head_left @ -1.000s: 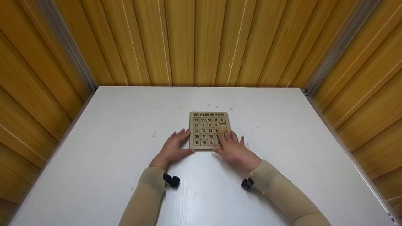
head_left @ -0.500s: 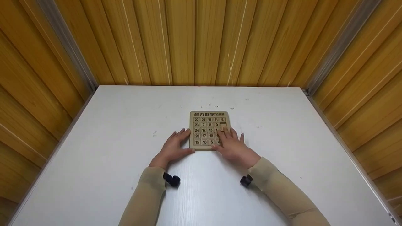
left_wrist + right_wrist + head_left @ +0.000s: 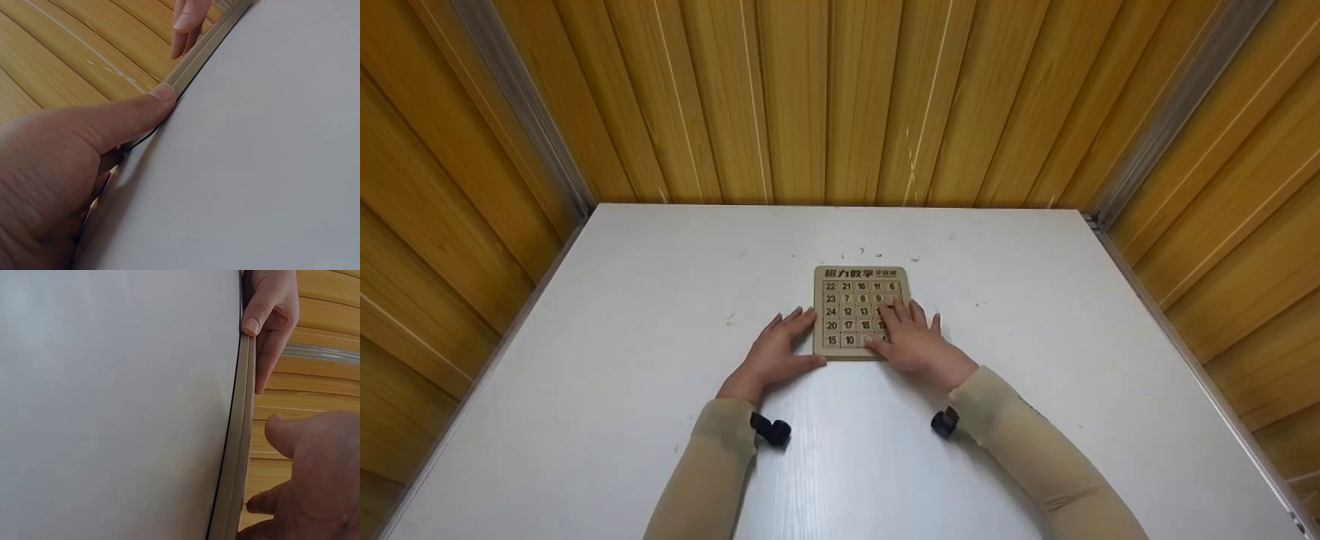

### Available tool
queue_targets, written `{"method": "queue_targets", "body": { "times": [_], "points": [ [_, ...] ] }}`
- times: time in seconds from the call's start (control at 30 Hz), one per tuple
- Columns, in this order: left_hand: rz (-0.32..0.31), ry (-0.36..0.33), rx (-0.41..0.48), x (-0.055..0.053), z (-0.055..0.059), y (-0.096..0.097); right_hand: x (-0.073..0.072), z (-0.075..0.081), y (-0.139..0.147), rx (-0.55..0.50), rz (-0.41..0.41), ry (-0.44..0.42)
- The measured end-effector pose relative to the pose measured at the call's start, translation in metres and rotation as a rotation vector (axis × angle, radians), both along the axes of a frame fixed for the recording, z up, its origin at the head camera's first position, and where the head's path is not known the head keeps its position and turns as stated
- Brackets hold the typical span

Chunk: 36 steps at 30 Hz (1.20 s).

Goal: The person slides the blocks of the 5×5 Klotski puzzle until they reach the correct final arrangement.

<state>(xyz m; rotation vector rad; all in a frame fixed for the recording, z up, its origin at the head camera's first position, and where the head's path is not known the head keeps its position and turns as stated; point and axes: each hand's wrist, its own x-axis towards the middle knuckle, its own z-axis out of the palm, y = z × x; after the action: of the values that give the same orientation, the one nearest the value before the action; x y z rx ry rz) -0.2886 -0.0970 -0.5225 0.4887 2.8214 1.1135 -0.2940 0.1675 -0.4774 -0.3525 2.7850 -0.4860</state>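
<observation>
- Likely at sliding step, with right hand (image 3: 919, 346) spread over number tiles (image 3: 848, 311).
- Apparently bracing board (image 3: 847, 354) with left hand (image 3: 775, 355), also spread.
- Probably needing light push next.

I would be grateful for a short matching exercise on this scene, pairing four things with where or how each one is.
Things:
1. number board
2. left hand
3. right hand
4. wall panels

Places and states:
A. yellow-brown with a wood-like grain, beyond the table
B. over the right-hand part of the tiles, covering some of their numbers
C. lying flat, with printed characters along its far edge
D. fingers at the left edge, thumb at the near left corner

Right pairs: 1-C, 2-D, 3-B, 4-A.
</observation>
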Motion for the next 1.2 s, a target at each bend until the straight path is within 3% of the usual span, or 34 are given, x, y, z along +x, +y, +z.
{"method": "queue_targets", "body": {
  "times": [0.17,0.4,0.7,1.2],
  "points": [
    [-0.003,0.007,-0.010,0.000,0.000,0.000,0.007,0.000,0.003,-0.018,0.002,-0.004],
    [-0.016,0.034,0.001,-0.001,0.002,-0.001,0.029,0.003,0.006,0.004,0.022,0.013],
    [-0.006,0.018,0.015,-0.001,-0.001,-0.001,0.052,0.003,0.006,0.044,0.036,0.009],
    [0.011,-0.010,0.002,0.000,0.000,0.000,0.042,0.004,0.006,0.039,0.039,-0.008]
  ]
}}
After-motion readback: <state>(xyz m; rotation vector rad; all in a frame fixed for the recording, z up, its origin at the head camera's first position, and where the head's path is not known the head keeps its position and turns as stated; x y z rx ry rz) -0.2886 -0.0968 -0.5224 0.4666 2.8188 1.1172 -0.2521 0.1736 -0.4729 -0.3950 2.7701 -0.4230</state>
